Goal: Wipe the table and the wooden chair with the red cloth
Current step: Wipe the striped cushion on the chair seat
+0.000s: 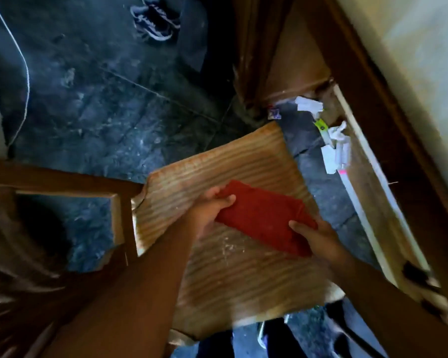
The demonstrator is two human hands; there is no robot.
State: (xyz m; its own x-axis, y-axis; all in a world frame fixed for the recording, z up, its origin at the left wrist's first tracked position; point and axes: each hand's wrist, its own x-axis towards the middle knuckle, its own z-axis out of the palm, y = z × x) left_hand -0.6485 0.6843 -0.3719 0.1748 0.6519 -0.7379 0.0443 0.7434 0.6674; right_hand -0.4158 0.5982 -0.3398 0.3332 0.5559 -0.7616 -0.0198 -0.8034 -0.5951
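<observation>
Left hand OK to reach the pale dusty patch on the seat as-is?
Probably yes: the left hand grips the red cloth just above the chair seat, and nothing lies between it and the pale patch.

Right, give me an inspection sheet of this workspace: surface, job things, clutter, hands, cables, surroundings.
Surface: wooden chair seat, striped grain, pale specks near its middle.
Job's things: red cloth, folded, held above the seat by both hands.
Clutter: paper scraps along the wooden ledge at right.
Hands: left hand grips the cloth's left end, right hand its right end, fingers closed on it.
Cables: thin white cord hanging at far left.
Surroundings: dark, dusty floor; a pair of shoes at top; wooden frame at left.
</observation>
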